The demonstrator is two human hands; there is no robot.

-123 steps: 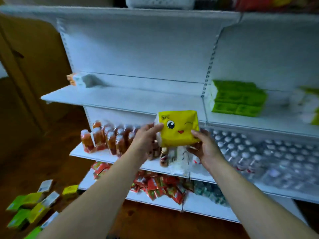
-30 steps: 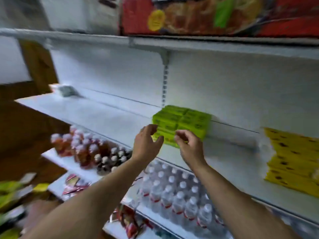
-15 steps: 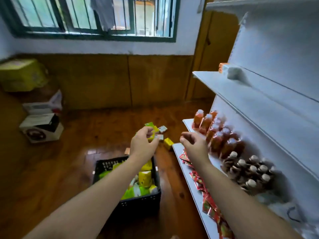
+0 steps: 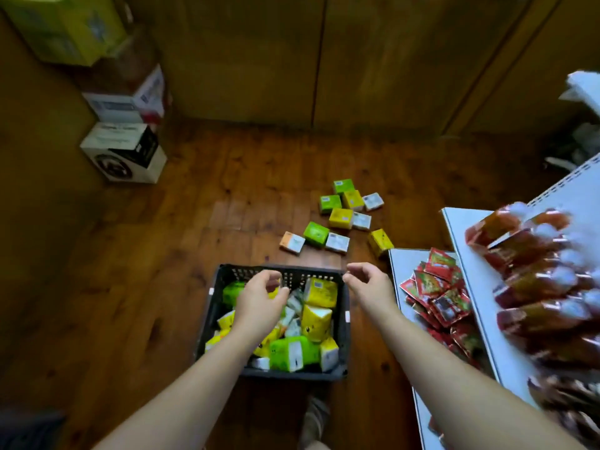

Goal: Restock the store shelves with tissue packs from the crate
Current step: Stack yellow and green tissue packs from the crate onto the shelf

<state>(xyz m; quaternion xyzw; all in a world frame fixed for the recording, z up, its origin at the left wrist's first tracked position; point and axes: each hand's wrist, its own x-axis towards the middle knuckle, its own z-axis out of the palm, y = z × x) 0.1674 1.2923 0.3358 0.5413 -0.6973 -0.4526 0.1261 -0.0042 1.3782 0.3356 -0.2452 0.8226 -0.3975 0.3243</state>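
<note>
Left grip (image 4: 259, 297) and right grip (image 4: 370, 284): both bare. Left forearm (image 4: 194, 384) and right forearm (image 4: 438, 362): bare from each grip back to the frame edge. One foot (image 4: 316, 414), behind and between the grips: mottled grey-brown footwear, too blurred to tell the type.

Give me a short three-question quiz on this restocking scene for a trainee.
1. True or false: the crate is empty.
2. Where do the loose tissue packs lie? A: on the floor beyond the crate. B: on a cardboard box. C: on a chair.
3. Fill in: the sachets on the lowest shelf are ___.
Key: 1 false; 2 A; 3 red.
</note>
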